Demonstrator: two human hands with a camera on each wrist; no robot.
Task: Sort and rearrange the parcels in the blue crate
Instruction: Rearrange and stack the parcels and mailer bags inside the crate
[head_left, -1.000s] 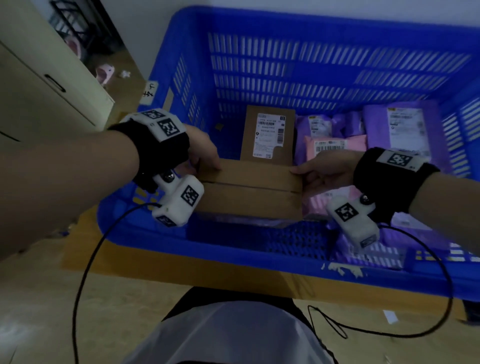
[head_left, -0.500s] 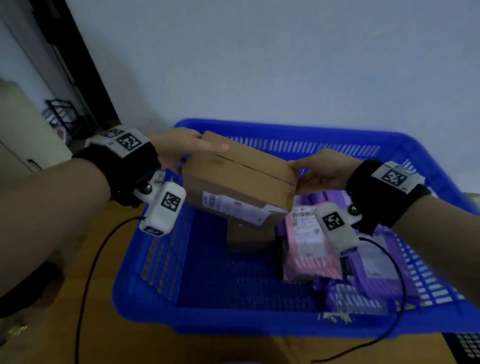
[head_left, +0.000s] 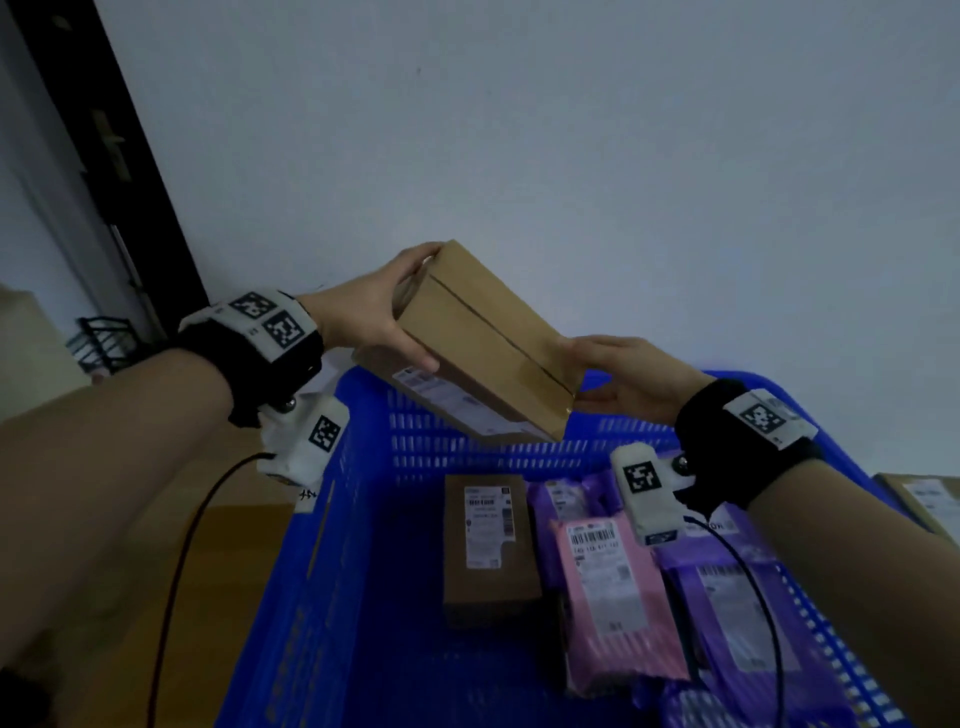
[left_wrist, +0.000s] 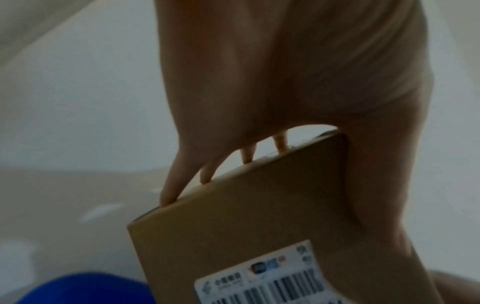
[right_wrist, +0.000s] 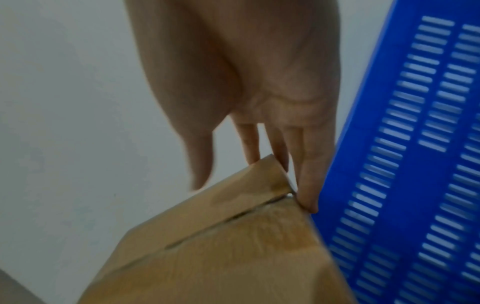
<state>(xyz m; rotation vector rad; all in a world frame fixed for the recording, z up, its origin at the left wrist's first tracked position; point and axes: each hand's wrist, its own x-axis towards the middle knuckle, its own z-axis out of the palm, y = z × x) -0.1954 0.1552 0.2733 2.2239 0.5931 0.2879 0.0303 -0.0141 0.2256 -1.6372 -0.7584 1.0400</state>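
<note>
I'm mid-lift in the sorting: I hold the brown cardboard box (head_left: 483, 338) in the air at the middle of the head view, above the far left part of the blue crate (head_left: 358, 519). My left hand (head_left: 363, 317) grips its upper-left end, thumb on the near face and fingers curled over the far edge, as the left wrist view confirms. My right hand (head_left: 623, 379) braces the lower-right end with fingers nearly straight, fingertips (right_wrist: 309, 197) pressed against the corner by the flap seam.

The box's long axis runs from upper left to lower right of the frame, left end higher. The taped seam faces up toward me; the shipping label (head_left: 441, 389) sits on the lower side, turned toward the crate.

Below lie a smaller labelled box (head_left: 488, 545), a pink mailer (head_left: 613, 587) and purple mailers (head_left: 737, 613). I judge the next move needs choosing a spot, probably the bare floor at the crate's left, and levelling the box before lowering it.
</note>
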